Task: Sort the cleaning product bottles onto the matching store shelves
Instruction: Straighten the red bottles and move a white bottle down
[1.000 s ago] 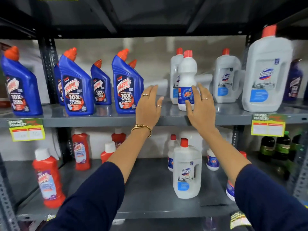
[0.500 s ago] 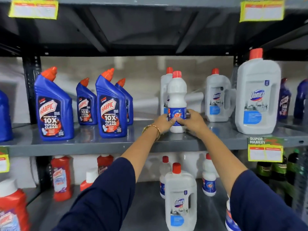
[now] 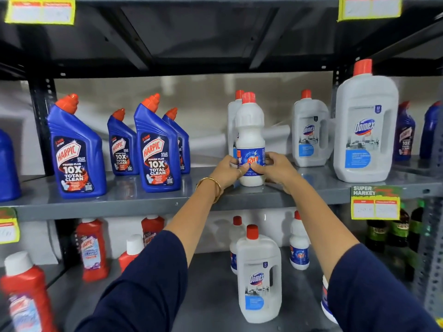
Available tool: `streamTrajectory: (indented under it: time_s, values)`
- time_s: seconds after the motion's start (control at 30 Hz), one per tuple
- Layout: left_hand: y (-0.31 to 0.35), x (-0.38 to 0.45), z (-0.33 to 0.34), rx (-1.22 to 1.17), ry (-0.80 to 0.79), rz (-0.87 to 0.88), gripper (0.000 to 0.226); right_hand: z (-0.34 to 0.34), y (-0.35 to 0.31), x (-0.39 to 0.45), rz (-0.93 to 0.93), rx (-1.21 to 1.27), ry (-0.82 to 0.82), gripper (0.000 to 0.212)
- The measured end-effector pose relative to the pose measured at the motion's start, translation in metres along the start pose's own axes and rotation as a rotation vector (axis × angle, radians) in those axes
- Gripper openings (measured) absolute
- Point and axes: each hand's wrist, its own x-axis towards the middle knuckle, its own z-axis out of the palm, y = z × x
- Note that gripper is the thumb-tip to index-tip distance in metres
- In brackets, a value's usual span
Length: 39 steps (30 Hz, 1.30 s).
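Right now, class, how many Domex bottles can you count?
3: a large one far right on the middle shelf, a smaller one beside it, and one on the lower shelf. Others may be hidden.

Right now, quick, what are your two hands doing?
Left hand: closed around the Rin bottle.
Right hand: closed around the same bottle, from the other side.

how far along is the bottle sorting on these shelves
Looks done: the blue Harpic bottles stand grouped at the left of the middle shelf, the large Domex jug at its right. In hand: the left hand and right hand both grip the white Rin bottle, upright on that shelf. Left: below, a Domex bottle stands among small Rin bottles.
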Motion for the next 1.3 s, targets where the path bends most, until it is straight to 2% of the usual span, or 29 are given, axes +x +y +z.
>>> streamTrajectory:
  time_s: [0.17, 0.33, 0.43, 0.53, 0.8, 1.03, 1.3]
  values:
    - [0.002, -0.036, -0.011, -0.008, 0.033, 0.024, 0.034, 0.003, -0.018, -0.039, -0.013, 0.078, -0.017, 0.046]
    - [0.012, -0.089, -0.022, 0.030, 0.055, 0.173, 0.042, 0.011, -0.029, -0.077, -0.145, 0.047, 0.062, 0.046]
    - [-0.002, -0.120, -0.029, 0.099, 0.052, 0.217, 0.036, 0.020, -0.020, -0.104, -0.213, -0.017, 0.055, 0.046]
    - [-0.026, -0.144, -0.034, 0.164, 0.063, 0.259, 0.037, 0.033, -0.003, -0.129, -0.204, 0.001, 0.001, 0.045]
    - [-0.119, -0.182, -0.037, 0.062, 0.069, 0.130, 0.052, 0.072, 0.063, -0.167, -0.072, 0.029, -0.181, 0.067]
    - [-0.193, -0.182, -0.040, 0.056, 0.028, -0.046, 0.060, 0.115, 0.129, -0.173, 0.075, 0.022, -0.250, 0.056]
    - [-0.275, -0.163, -0.029, 0.064, -0.031, -0.209, 0.050, 0.158, 0.206, -0.165, 0.286, 0.042, -0.331, 0.055]
